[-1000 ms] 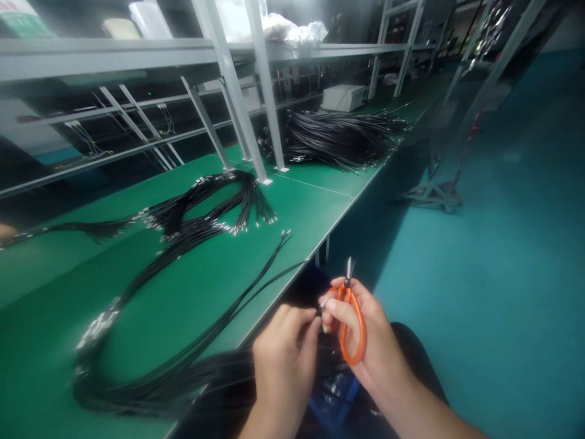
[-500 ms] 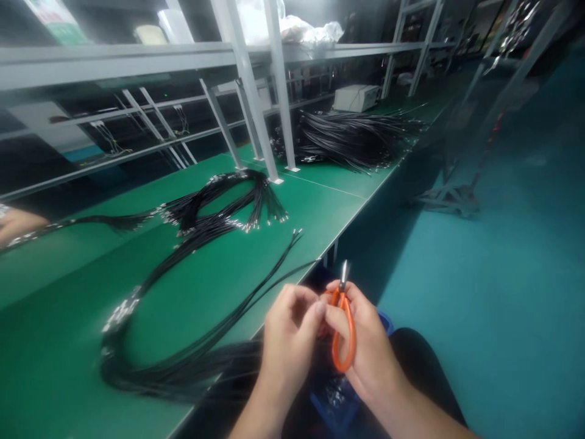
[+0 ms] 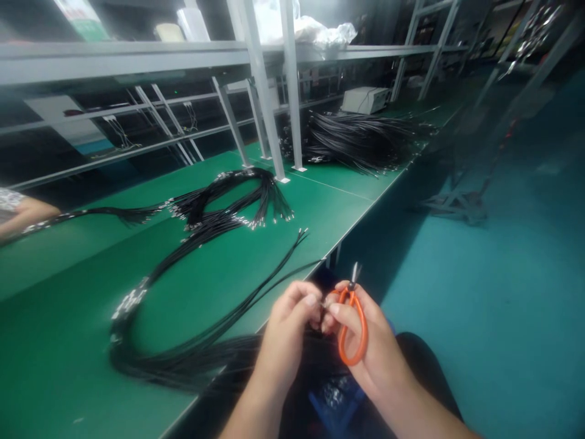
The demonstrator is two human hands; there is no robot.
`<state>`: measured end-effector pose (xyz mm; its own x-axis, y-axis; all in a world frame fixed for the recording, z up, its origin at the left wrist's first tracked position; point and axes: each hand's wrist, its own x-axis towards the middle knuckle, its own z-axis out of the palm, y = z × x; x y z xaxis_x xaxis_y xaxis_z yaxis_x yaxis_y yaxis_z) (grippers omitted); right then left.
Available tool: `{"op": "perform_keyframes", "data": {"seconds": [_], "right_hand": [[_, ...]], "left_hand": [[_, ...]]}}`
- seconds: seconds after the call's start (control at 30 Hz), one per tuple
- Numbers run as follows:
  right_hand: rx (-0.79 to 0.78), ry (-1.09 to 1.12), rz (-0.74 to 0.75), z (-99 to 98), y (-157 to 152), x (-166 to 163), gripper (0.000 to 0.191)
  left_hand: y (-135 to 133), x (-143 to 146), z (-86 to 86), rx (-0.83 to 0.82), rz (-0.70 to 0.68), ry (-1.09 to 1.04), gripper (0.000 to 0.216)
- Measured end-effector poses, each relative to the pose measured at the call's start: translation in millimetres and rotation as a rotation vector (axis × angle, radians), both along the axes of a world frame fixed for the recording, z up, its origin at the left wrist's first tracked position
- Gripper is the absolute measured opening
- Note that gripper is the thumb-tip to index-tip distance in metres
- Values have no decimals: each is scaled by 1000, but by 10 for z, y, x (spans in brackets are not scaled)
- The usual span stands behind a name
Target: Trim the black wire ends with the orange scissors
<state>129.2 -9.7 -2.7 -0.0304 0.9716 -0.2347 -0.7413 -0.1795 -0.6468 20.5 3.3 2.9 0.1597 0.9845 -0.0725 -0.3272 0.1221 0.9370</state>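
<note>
Just beyond the bench edge, my left hand [image 3: 290,323] is closed in a pinch, its fingertips close to those of my other hand. A tiny pale piece shows between the fingertips, too small to name. My right hand [image 3: 377,335] holds scissors [image 3: 351,286] with orange handles, the blades pointing up and away, while its thumb and forefinger pinch close to the small piece. A bundle of long black cables [image 3: 150,366] with pale tips curves over the green bench and runs under my left forearm, where its ends are hidden.
More black cables [image 3: 269,198] lie looped on the bench [image 3: 256,256]. A large cable pile [image 3: 356,137] and a pale box [image 3: 365,99] are farther back, beyond shelf posts [image 3: 295,91]. Another person's forearm [image 3: 34,213] rests at far left. A blue bin [image 3: 336,408] is below my hands.
The view has shifted slightly, so the bench and cables appear farther right. My thumbs have drawn a little apart, showing the small piece between the fingertips. The scissors stay in my right hand.
</note>
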Motion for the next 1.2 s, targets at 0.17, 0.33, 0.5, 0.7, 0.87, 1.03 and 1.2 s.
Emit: {"op": "perform_keyframes", "data": {"seconds": [0.17,0.33,0.5,0.7,0.87,1.03,1.2], "right_hand": [[-9,48,-17,-1,27,29,22],[-11,86,2,3,63,36,19],[13,119,11,36,71,4,19],[25,130,18,56,90,-5,18],[10,99,15,78,91,-19,22],[89,-22,-36,105,113,-6,22],[166,-104,-28,107,132,-35,27]], "left_hand": [[6,-14,-32,49,-17,-19,12],[-6,-52,-2,84,56,99,6],[7,-55,47,241,88,317,6],[-34,-161,159,311,96,692,13],[-62,-164,179,247,-49,683,6],[-25,-173,100,192,-3,558,9],[-52,-181,96,137,3,486,13]]}}
